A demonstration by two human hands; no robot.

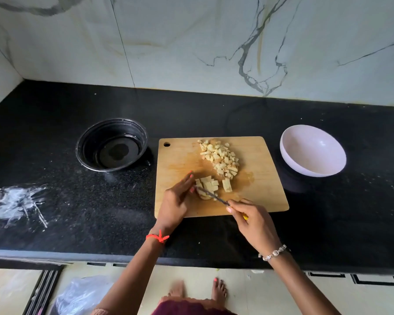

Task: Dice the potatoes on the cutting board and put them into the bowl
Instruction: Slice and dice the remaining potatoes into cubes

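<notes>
A wooden cutting board (255, 196) lies on the black counter. A heap of diced potato (220, 158) sits at its far middle. Nearer me lies a partly cut potato piece (208, 185), with a few loose strips (227, 185) to its right. My left hand (176, 201) steadies this piece from the left, its fingers stretched toward it. My right hand (253, 220) grips the yellow handle of a knife (213, 196), whose blade lies across the near side of the piece. An empty white bowl (312, 151) stands to the right of the board.
An empty black bowl (112, 145) stands left of the board. White powdery smears (18, 203) mark the counter at far left. A marble wall runs along the back. The counter's front edge (77, 255) is near me, and a plastic bag (82, 294) lies on the floor.
</notes>
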